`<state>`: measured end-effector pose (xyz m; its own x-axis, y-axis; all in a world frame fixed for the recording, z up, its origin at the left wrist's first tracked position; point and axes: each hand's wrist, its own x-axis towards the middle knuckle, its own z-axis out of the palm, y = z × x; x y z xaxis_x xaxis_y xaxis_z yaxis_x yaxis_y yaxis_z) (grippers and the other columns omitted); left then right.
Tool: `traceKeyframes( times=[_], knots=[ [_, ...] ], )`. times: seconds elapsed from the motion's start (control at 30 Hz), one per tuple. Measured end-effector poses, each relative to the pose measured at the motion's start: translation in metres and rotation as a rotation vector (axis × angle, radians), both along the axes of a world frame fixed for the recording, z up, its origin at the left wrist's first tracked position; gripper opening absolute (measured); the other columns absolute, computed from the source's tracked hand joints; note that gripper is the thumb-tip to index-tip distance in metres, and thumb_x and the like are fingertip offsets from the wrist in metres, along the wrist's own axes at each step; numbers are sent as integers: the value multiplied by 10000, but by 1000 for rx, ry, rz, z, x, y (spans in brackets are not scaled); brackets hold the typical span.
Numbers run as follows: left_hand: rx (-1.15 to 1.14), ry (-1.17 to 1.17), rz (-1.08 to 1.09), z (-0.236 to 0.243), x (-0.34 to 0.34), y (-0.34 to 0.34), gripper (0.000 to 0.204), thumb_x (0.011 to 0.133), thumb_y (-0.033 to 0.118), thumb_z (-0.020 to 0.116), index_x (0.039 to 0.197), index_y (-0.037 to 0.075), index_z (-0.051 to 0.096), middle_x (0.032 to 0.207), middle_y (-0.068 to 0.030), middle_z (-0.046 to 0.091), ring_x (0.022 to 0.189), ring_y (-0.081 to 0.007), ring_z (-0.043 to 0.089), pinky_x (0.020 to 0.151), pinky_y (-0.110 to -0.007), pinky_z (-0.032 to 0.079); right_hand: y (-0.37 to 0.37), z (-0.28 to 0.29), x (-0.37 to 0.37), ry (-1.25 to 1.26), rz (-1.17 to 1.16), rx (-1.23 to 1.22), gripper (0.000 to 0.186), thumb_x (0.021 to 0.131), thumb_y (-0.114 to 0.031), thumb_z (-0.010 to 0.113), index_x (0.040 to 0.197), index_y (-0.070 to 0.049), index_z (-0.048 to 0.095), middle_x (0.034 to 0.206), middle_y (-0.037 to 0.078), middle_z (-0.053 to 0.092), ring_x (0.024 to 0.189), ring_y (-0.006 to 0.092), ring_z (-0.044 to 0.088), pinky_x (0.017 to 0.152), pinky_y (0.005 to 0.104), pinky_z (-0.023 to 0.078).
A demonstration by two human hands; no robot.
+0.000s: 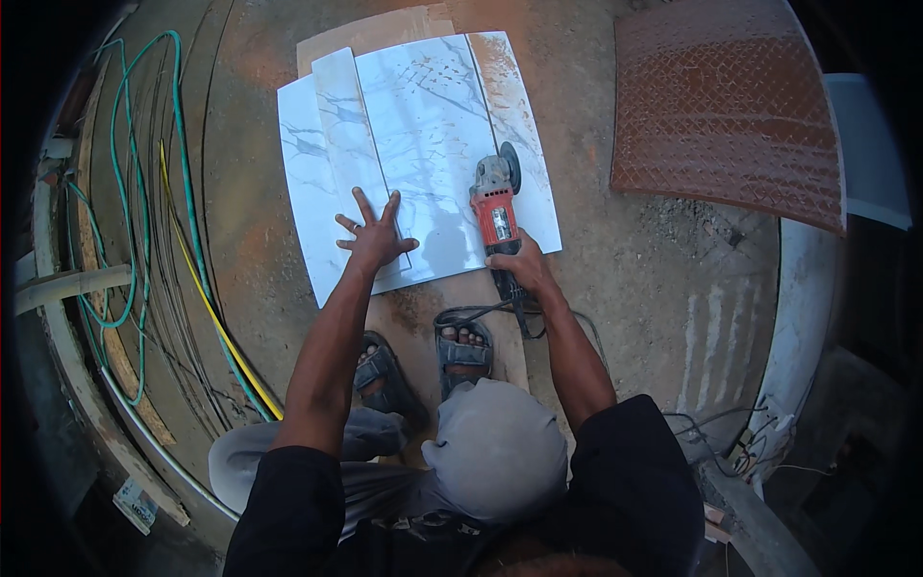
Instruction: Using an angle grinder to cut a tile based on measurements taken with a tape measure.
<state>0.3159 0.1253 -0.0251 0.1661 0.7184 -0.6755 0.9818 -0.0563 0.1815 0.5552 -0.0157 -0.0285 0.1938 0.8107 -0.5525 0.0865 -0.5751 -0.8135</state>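
White marble-patterned tiles (pixel 428 125) lie on the ground in front of my feet, with a narrow tile strip (pixel 338 115) on top at the left. My left hand (pixel 377 234) presses down with spread fingers near the strip's lower end. In my right hand (pixel 524 264) is a red and black angle grinder (pixel 496 216), gripped by its rear body. The grinder's dark disc (pixel 511 168) stands on edge at the right part of the tile, by a dark line running up it. Whether the disc touches the tile or spins, I cannot tell. Reddish dust covers the upper right corner.
Green hoses (pixel 180 125) and a yellow one (pixel 207 288) curve along the left, beside wooden planks. A brown textured tile sheet (pixel 726 111) lies at the upper right. The grinder's black cable (pixel 471 313) loops by my sandals (pixel 466 356). More wires (pixel 716 447) lie at the lower right.
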Motion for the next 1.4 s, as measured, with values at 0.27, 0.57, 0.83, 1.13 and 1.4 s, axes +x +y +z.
traceKeyframes(
  times=[0.27,0.57,0.83,1.13,1.4],
  knots=[
    [10,-21,4,-2,-1,0,1019,676,450,826,1495,401,220,1541,-186,-272,1310,-689,-81,944,-825,194,-26,-8,-5,-17,-30,6,736,579,-258,810,1187,39,521,1010,123,621,913,220,600,849,327,478],
    [-9,-25,16,2,-1,1,1031,679,448,826,1500,401,204,1539,-186,-278,1311,-684,-99,949,-823,189,29,3,2,23,-14,-35,650,586,-242,799,1120,23,540,944,113,623,848,207,603,805,313,483],
    [-14,-19,11,0,-2,0,1029,684,446,823,1500,406,197,1538,-185,-282,1311,-683,-103,947,-824,183,-18,-2,-5,4,-11,-19,676,586,-254,804,1141,27,539,973,115,622,879,214,603,827,326,484],
    [4,-10,1,0,-2,0,1034,676,455,822,1498,404,196,1544,-192,-260,1307,-693,-72,940,-821,207,-51,1,-12,37,-8,38,650,589,-240,790,1138,8,544,965,70,599,862,174,570,815,311,475],
    [6,6,-15,-1,-2,0,1031,684,457,814,1499,399,184,1544,-198,-251,1304,-699,-52,931,-821,228,2,1,-3,29,-7,-13,643,583,-240,797,1116,18,548,947,90,618,836,200,596,801,320,488]
  ],
)
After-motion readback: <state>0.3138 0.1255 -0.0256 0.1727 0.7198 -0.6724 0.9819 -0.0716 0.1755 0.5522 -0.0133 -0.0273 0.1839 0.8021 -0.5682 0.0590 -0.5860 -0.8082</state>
